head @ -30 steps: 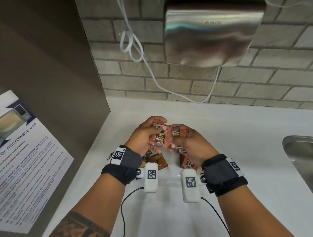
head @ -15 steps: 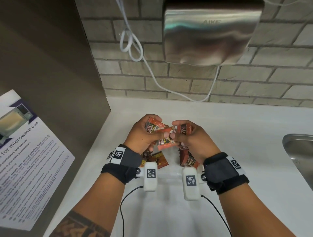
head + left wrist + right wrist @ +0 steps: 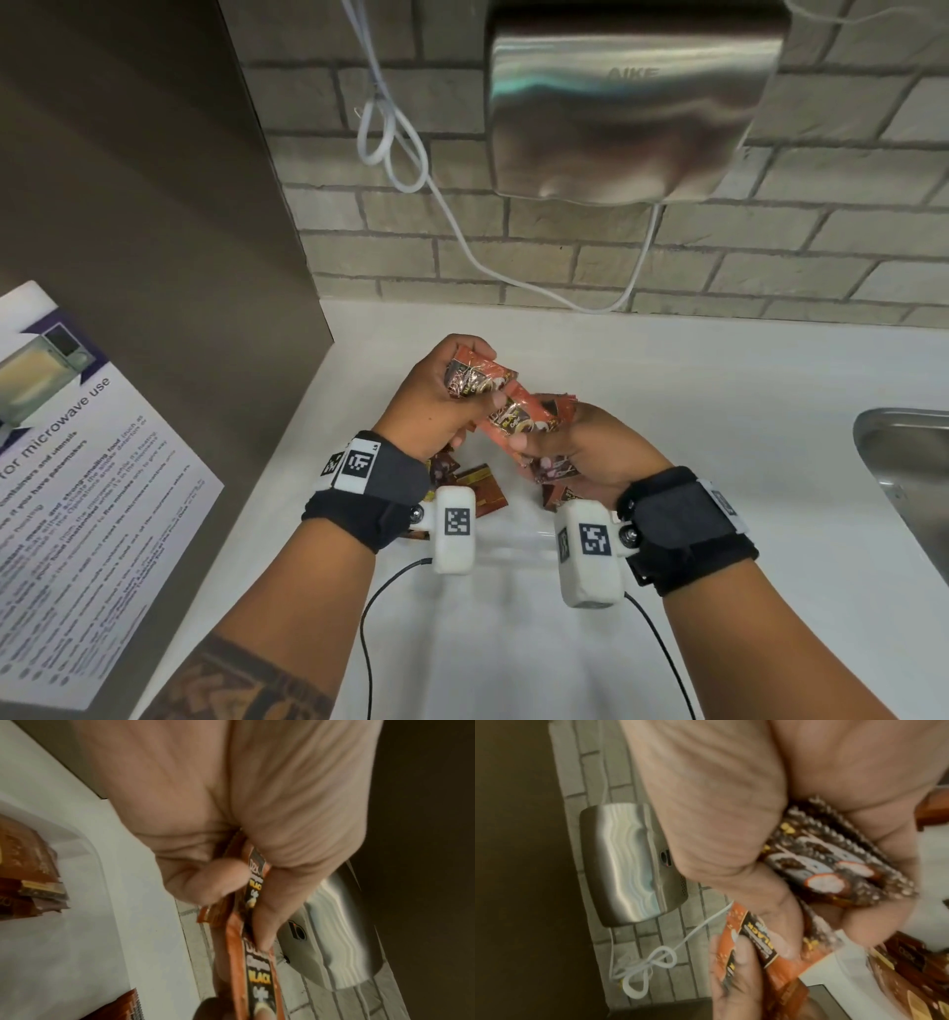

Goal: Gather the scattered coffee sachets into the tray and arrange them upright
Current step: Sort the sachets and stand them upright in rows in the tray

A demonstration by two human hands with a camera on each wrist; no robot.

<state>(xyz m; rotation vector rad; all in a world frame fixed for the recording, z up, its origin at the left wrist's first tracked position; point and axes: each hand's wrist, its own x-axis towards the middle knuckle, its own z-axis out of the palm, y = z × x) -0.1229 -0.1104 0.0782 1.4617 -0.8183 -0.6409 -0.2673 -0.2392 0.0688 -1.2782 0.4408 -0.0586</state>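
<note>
Above a clear tray point(image 3: 513, 547) on the white counter, both hands hold coffee sachets. My left hand point(image 3: 436, 401) grips orange sachets point(image 3: 475, 377); the left wrist view shows them point(image 3: 257, 888) pinched between thumb and fingers. My right hand point(image 3: 590, 452) pinches a slanting orange sachet point(image 3: 524, 419) that reaches across to the left hand, and it keeps dark brown sachets point(image 3: 834, 862) in its palm. Several brown sachets point(image 3: 480, 496) lie in the tray under my wrists, partly hidden.
A steel hand dryer point(image 3: 631, 97) hangs on the brick wall with a looped white cable point(image 3: 395, 139). A steel sink point(image 3: 904, 462) lies at the right edge. A brown panel with a microwave poster point(image 3: 77, 462) bounds the left side.
The orange sachets held upright between both hands have tipped to a slant and fanned apart. The left hand's bundle has shifted slightly up and left. The hands stay over the tray.
</note>
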